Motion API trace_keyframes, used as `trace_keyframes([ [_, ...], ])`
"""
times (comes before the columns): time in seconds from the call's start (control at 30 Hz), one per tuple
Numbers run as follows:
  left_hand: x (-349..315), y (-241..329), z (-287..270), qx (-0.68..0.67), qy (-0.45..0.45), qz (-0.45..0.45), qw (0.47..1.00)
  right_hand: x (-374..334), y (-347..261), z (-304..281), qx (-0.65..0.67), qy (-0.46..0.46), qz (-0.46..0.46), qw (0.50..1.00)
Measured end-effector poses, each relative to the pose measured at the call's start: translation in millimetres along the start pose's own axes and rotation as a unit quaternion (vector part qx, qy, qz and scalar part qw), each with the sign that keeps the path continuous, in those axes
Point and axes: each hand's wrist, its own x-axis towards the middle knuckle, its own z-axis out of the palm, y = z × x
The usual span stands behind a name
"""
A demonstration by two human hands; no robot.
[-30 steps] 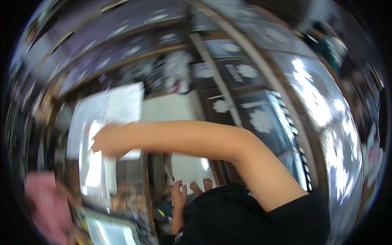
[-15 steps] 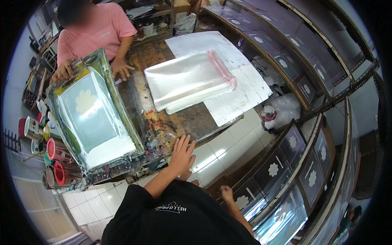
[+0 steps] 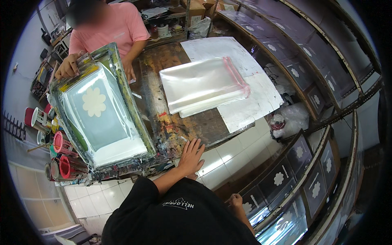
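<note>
The left hand [image 3: 190, 155] lies flat, fingers spread, palm down on the near edge of the paint-stained worktable [image 3: 183, 122], whose dark wooden top is smeared with yellow, red and white ink. The right hand [image 3: 235, 201] hangs lower, off the table, loosely curled; whether it holds anything cannot be told at this size. Just left of the left hand lies the screen-printing frame [image 3: 100, 112], tilted, its pale mesh bearing a white flower shape. Beyond the hand, well apart, rests a stack of clear plastic bags [image 3: 202, 83] with a pink strip along one edge.
</note>
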Motion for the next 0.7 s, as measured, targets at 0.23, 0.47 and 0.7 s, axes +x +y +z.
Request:
trace_keyframes([
  [0.23, 20.3, 1.6, -34.7, -0.240, 0.074, -0.060, 0.966, 7.7, -44.5, 36.2, -0.194, 0.054, -0.049, 0.978],
  [0.47, 91.3, -4.5, -104.7, 0.119, 0.177, -0.029, 0.977, -1.7, -32.4, 45.6, -0.181, 0.054, -0.010, 0.982],
  [0.7, 161.6, -62.6, -53.7, 0.248, 0.074, 0.027, 0.965, -19.7, -15.8, 38.5, -0.164, 0.088, 0.061, 0.981],
])
